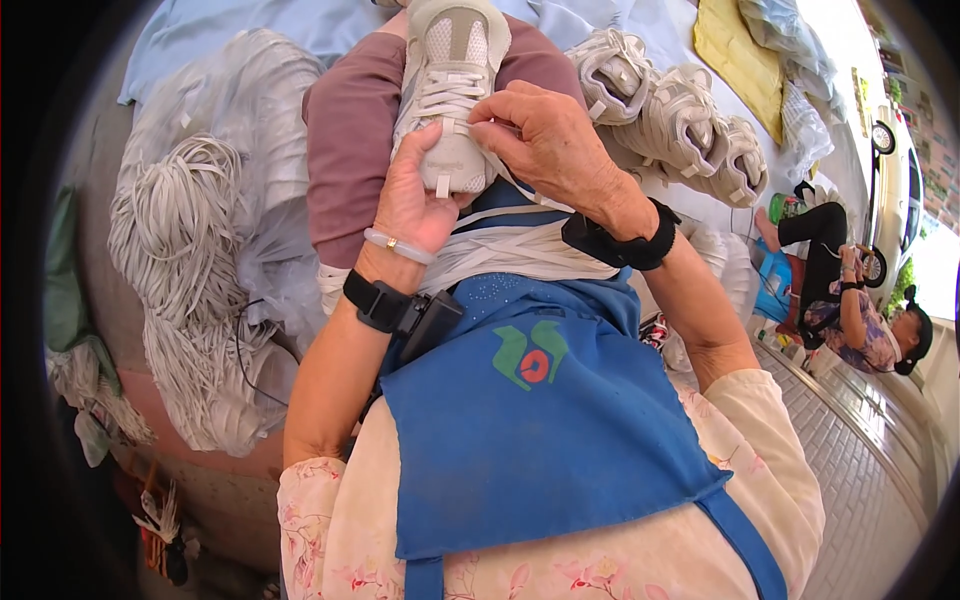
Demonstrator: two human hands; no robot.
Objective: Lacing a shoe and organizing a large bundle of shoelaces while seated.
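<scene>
A light grey and white sneaker (467, 45) rests between my knees, its toe pointing away from me. White shoelace (450, 100) crosses its front in several rows. My left hand (415, 205) is closed around the near end of the sneaker, with the thumb along its tongue (455, 165). At the sneaker's right side my right hand (550, 140) pinches by the lace rows, and a loose lace end trails below it. What lies between those fingertips is mostly hidden. More loose white laces (530, 250) lie across my lap, over my blue apron (560, 430).
Thick bundles of white laces (180, 210) lie on the left beside a clear plastic bag (270, 130) of pale stacked pieces. Several matching sneakers (685, 120) stand in a row at right. Farther right another person (850, 300) sits near a parked car (900, 180).
</scene>
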